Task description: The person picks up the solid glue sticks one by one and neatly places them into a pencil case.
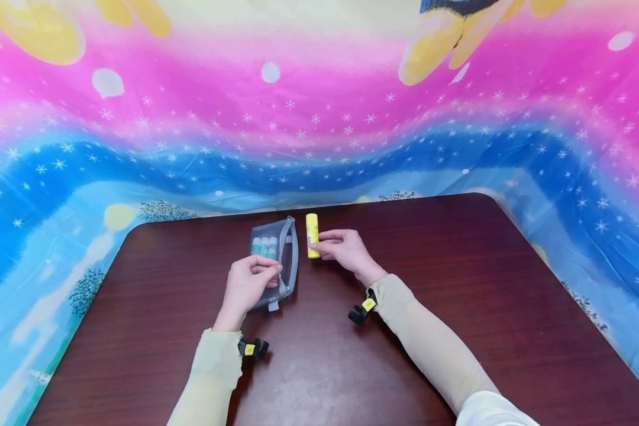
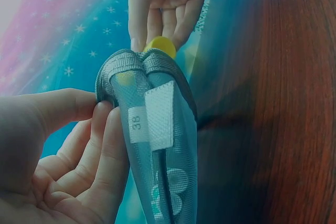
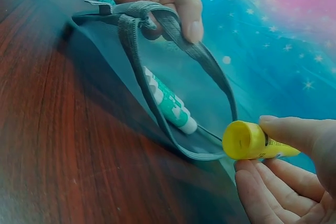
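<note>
A grey mesh zip pouch (image 1: 289, 283) lies on its side on the table, its zipped mouth spread toward the right. Pinched by the edge of that mouth, it hangs from the thumb and fingers of my left hand (image 1: 249, 285). Several green-and-white glue sticks (image 3: 170, 106) lie inside, visible through the mesh. My right hand (image 1: 347, 253) holds a yellow glue stick (image 1: 312, 235) between thumb and fingers, just right of the opening. In the right wrist view the yellow stick's round end is beside the pouch's rim; whether they touch I cannot tell.
The dark reddish wooden table (image 1: 436, 284) has rounded far corners. Behind it hangs a colourful cloth (image 1: 319, 118) with snowflakes, close along the back and side edges. Each wrist wears a black strap (image 1: 254, 348) with a yellow tag.
</note>
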Tool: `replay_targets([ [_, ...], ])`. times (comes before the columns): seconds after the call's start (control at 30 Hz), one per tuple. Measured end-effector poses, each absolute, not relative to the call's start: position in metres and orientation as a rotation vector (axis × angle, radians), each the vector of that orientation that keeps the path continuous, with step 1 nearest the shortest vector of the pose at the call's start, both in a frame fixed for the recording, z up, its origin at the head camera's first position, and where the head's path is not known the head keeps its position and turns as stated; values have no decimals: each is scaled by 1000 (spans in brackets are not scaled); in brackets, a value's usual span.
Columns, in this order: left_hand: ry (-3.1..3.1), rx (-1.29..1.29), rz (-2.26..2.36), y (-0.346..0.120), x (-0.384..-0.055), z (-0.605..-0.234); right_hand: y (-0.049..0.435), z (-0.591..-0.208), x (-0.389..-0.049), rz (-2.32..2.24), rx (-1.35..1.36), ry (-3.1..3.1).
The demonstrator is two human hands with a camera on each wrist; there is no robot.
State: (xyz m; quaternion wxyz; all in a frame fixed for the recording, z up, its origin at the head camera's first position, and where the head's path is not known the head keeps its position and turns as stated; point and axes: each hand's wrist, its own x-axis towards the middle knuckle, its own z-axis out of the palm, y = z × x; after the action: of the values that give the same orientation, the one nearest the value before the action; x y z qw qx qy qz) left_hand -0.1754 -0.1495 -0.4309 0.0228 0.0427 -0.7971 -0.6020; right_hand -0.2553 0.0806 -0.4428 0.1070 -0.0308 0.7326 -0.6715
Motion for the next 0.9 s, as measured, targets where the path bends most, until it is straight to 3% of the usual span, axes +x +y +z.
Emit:
replay_targets([
  [0.9,-2436,146,-1893,-148,-176,-431,48,-456,-252,-1896,-30,2097],
])
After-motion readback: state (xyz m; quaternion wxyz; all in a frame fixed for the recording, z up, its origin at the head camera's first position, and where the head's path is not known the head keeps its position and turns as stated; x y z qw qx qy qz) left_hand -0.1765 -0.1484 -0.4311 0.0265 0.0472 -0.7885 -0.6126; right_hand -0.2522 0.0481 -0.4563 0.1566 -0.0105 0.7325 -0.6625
